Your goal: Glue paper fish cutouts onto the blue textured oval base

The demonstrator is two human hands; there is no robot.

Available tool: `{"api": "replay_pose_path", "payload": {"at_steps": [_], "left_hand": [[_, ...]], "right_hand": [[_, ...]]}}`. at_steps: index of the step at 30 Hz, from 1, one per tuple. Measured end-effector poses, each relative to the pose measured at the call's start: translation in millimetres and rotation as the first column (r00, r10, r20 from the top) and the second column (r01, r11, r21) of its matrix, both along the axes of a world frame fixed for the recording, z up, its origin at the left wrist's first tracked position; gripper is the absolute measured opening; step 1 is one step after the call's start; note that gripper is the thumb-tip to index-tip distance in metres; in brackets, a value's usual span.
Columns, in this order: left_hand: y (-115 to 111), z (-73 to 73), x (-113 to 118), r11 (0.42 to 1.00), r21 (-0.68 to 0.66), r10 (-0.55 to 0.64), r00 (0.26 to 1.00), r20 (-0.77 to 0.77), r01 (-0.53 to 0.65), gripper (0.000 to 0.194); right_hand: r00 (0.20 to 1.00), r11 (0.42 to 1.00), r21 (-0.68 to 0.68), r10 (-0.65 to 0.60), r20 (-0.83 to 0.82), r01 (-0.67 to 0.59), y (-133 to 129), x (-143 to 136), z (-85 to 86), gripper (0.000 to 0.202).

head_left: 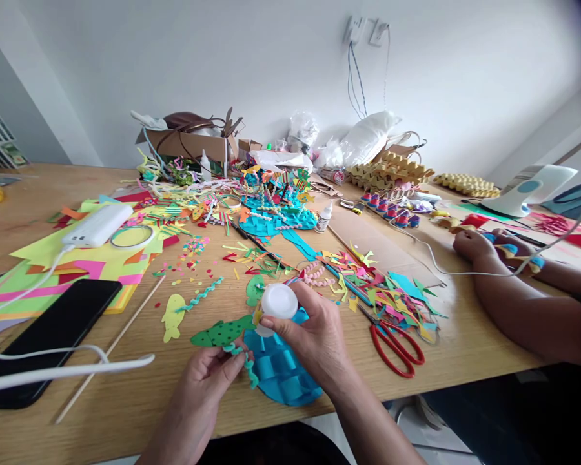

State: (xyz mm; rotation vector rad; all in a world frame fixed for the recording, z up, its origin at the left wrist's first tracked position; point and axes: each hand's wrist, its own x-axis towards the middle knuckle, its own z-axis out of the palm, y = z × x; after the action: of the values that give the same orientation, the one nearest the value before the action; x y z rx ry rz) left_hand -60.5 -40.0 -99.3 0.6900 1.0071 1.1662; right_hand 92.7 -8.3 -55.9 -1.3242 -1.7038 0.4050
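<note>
Green spotted paper fish (217, 334) is in L hand (210, 378), fingers closed at its lower edge w/ teal curly strip (251, 374), prob. so its body stays visible. R hand (322, 332) grips white bottle (279, 301), prob. by its sides for steady control, near blue paper piece (288, 374) on table (140, 400).

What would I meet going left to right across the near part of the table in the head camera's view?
Black phone, yellow paper fish, left hand pinching a wavy turquoise strip, right hand holding a round white container, red-handled scissors, another person's arm.
</note>
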Motion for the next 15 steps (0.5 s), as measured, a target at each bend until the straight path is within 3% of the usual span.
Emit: {"api": "replay_pose_path", "payload": {"at_steps": [8, 12, 15], "left_hand": [[0, -1.1, -2, 1.0, 0.014, -0.018, 0.999, -0.04, 0.019, 0.023], [1, 1.4, 0, 1.0, 0.013, -0.014, 0.999, -0.041, 0.015, 0.023], [0, 3.7, 1, 1.0, 0.008, -0.007, 1.0, -0.022, 0.007, 0.022]], "right_hand": [[0.998, 0.998, 0.044, -0.031, -0.058, 0.034, -2, 5, 7.4, 0.025], [0.978, 0.999, -0.022, -0.053, -0.204, 0.05, -3, 11, 3.8, 0.028], [0.913, 0.993, -0.109, -0.085, -0.399, 0.045, -3, 16, -7.1, 0.031]]}}
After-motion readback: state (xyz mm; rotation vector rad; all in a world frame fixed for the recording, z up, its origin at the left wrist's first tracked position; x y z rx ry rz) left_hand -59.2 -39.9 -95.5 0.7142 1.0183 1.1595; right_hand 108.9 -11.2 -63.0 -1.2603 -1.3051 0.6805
